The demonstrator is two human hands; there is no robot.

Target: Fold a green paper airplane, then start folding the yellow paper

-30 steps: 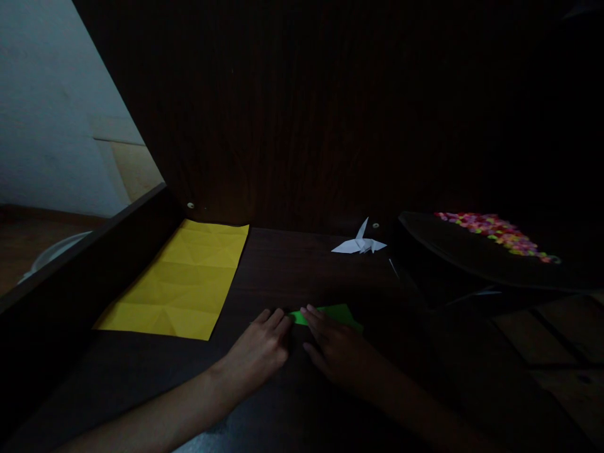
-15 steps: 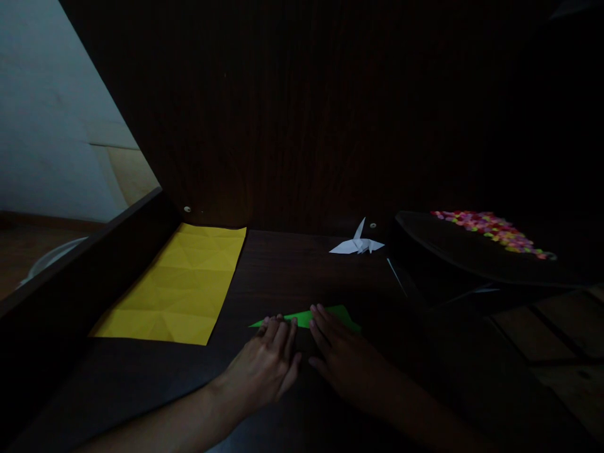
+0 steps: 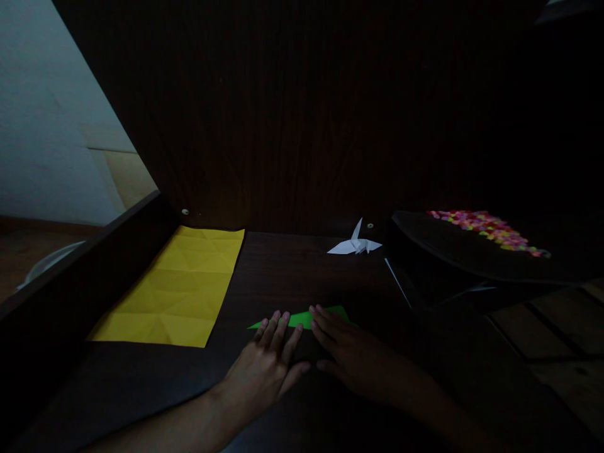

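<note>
A folded piece of green paper point(image 3: 302, 319), long and pointed at its left end, lies flat on the dark wooden tabletop point(image 3: 278, 264). My left hand point(image 3: 268, 362) rests with spread, stretched fingers over its left part, fingertips touching it. Over its wider right part lies my right hand point(image 3: 349, 349), fingers stretched out flat on the paper and covering some of it. Behind the hands, a white origami crane point(image 3: 355, 246) sits near the back panel. To the left is a creased yellow sheet of paper point(image 3: 189, 283).
A raised board point(image 3: 80, 258) edges the left side, and a dark upright panel point(image 3: 292, 126) stands at the back. At the right, a dark rounded object point(image 3: 443, 251) carries a cluster of small colourful pieces point(image 3: 491, 228). A thin white strip point(image 3: 397, 281) lies beside it.
My left hand's fingers have spread apart and straightened on the green paper, its thumb reaching further right. My right hand has stayed almost in place on the paper.
</note>
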